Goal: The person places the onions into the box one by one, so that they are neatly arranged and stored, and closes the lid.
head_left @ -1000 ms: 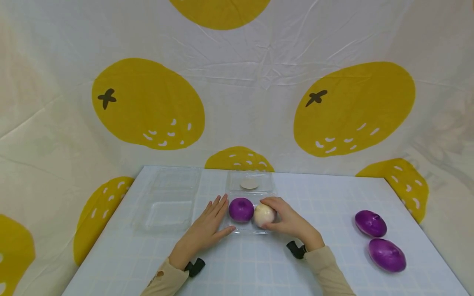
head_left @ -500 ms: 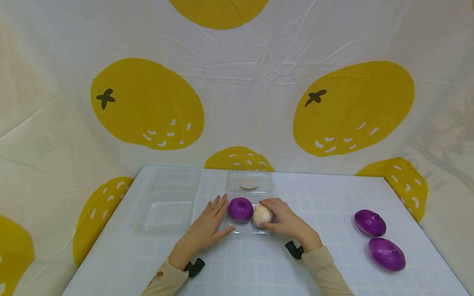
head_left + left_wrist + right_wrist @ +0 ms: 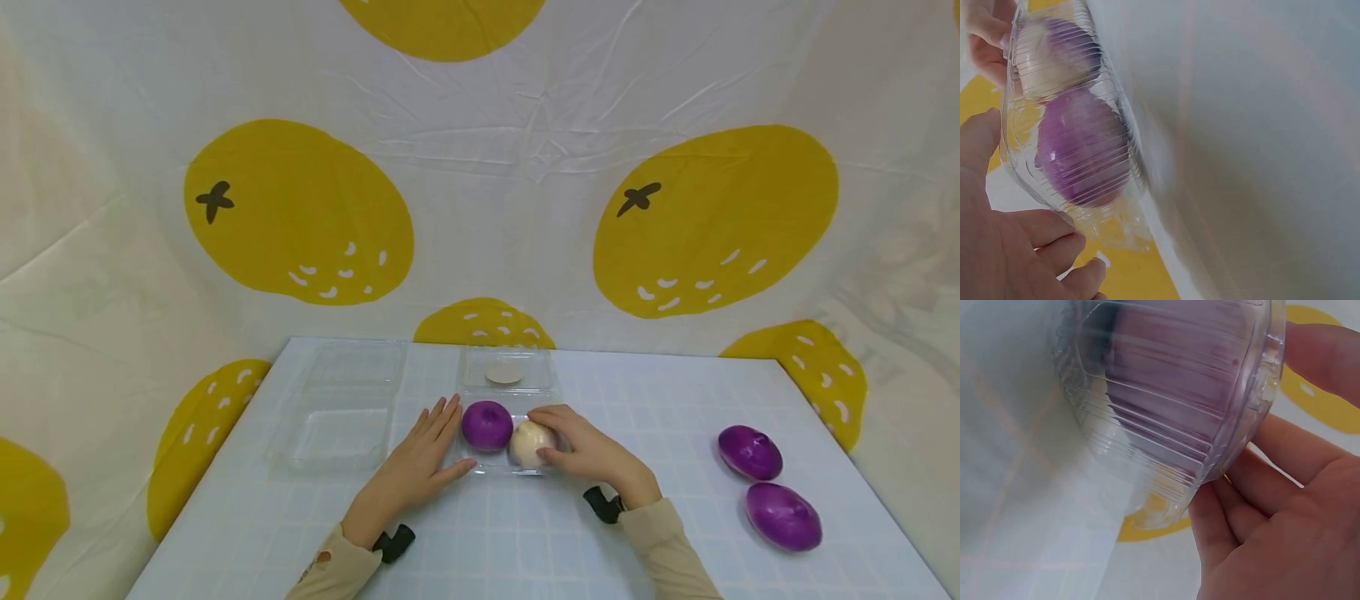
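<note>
A clear plastic container (image 3: 491, 470) holds a purple onion (image 3: 487, 427) on its left and a pale onion (image 3: 529, 443) beside it on the right. My right hand (image 3: 596, 457) grips the pale onion from the right, thumb in front and fingers behind. Straight and spread, the fingers of my left hand (image 3: 408, 479) rest along the container's left side. Through the ribbed wall, the left wrist view shows the purple onion (image 3: 1082, 150) and the pale one (image 3: 1047, 65). In the right wrist view my right hand (image 3: 1291, 519) is beside the wall, with purple skin (image 3: 1166, 381) behind it.
Left of my left hand lies another clear container (image 3: 337, 435), its lid (image 3: 356, 364) folded back. Two more purple onions (image 3: 750, 452) (image 3: 783, 517) lie at the table's right. Behind the filled container's tray, its opened lid (image 3: 477, 368) carries a pale oval label (image 3: 504, 372).
The pale onion has turned and shifted slightly towards me. My right hand moved a little left, then back right with its grip on it. My left hand has stayed in place.
</note>
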`<act>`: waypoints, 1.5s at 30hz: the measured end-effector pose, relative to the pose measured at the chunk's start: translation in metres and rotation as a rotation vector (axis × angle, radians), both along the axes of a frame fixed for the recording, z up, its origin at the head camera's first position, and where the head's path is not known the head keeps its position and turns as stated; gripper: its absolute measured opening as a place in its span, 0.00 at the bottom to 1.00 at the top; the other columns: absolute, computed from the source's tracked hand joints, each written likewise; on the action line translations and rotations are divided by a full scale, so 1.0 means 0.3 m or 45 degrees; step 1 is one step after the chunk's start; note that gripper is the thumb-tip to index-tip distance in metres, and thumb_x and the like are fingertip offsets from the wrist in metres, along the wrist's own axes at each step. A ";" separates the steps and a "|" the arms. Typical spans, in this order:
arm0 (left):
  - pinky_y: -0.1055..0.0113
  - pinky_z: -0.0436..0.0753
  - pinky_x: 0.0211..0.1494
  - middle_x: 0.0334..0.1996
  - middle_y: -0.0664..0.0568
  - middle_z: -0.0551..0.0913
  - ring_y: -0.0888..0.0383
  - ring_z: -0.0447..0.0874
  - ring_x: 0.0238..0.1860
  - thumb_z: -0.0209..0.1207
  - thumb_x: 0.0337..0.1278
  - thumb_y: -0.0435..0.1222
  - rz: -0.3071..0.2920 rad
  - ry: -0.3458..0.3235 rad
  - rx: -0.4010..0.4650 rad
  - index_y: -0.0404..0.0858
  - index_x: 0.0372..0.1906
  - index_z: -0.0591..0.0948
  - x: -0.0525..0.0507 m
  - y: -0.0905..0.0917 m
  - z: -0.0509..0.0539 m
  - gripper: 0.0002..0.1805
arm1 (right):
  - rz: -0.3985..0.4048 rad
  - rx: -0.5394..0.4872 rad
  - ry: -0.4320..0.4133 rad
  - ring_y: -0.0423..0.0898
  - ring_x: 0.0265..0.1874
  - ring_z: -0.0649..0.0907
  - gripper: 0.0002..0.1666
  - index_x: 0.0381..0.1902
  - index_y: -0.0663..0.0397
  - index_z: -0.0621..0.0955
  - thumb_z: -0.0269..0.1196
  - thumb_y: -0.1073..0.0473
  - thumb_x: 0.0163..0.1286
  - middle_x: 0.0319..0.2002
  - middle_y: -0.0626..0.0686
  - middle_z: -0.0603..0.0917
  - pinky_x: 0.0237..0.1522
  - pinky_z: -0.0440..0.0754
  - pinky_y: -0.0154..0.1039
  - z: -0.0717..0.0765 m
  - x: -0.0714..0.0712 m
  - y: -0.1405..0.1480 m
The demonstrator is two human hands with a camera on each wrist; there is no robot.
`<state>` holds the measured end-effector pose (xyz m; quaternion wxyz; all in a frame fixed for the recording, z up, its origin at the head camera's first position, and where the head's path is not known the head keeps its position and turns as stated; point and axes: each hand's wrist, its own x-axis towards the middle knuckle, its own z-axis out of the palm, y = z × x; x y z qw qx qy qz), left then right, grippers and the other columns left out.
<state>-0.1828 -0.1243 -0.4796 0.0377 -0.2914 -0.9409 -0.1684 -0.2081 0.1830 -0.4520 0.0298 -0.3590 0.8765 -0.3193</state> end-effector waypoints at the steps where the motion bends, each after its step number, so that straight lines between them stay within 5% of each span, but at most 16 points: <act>1: 0.49 0.47 0.78 0.79 0.43 0.45 0.44 0.43 0.78 0.45 0.70 0.63 0.001 0.001 0.001 0.30 0.77 0.53 0.000 0.000 -0.001 0.47 | -0.005 0.001 -0.003 0.60 0.63 0.73 0.30 0.63 0.68 0.74 0.64 0.58 0.67 0.61 0.62 0.76 0.65 0.70 0.57 0.001 0.000 -0.001; 19: 0.49 0.47 0.78 0.79 0.43 0.45 0.43 0.43 0.78 0.46 0.70 0.62 0.000 -0.005 0.017 0.31 0.77 0.53 -0.002 -0.002 0.000 0.47 | 0.021 -0.057 0.068 0.59 0.59 0.76 0.28 0.59 0.66 0.78 0.69 0.58 0.63 0.56 0.60 0.80 0.62 0.73 0.56 0.000 -0.007 0.001; 34: 0.50 0.47 0.78 0.79 0.42 0.46 0.44 0.43 0.78 0.45 0.70 0.62 0.015 0.015 -0.021 0.30 0.77 0.54 0.003 0.005 0.001 0.47 | 0.007 -0.088 -0.021 0.59 0.63 0.74 0.32 0.62 0.65 0.76 0.69 0.56 0.64 0.60 0.59 0.79 0.64 0.71 0.58 -0.002 -0.015 0.012; 41: 0.49 0.47 0.78 0.79 0.42 0.45 0.44 0.43 0.78 0.46 0.70 0.62 0.006 0.005 -0.009 0.31 0.77 0.53 0.004 0.004 0.004 0.47 | -0.018 -0.329 -0.128 0.58 0.61 0.76 0.26 0.62 0.62 0.77 0.66 0.60 0.68 0.59 0.59 0.80 0.63 0.74 0.56 -0.018 -0.032 0.030; 45: 0.50 0.46 0.78 0.79 0.43 0.44 0.45 0.42 0.79 0.46 0.70 0.62 0.007 -0.012 0.001 0.31 0.77 0.53 0.005 0.003 0.006 0.47 | -0.064 -0.554 -0.278 0.64 0.59 0.77 0.22 0.61 0.65 0.77 0.62 0.65 0.71 0.59 0.63 0.79 0.61 0.77 0.49 -0.031 -0.048 0.038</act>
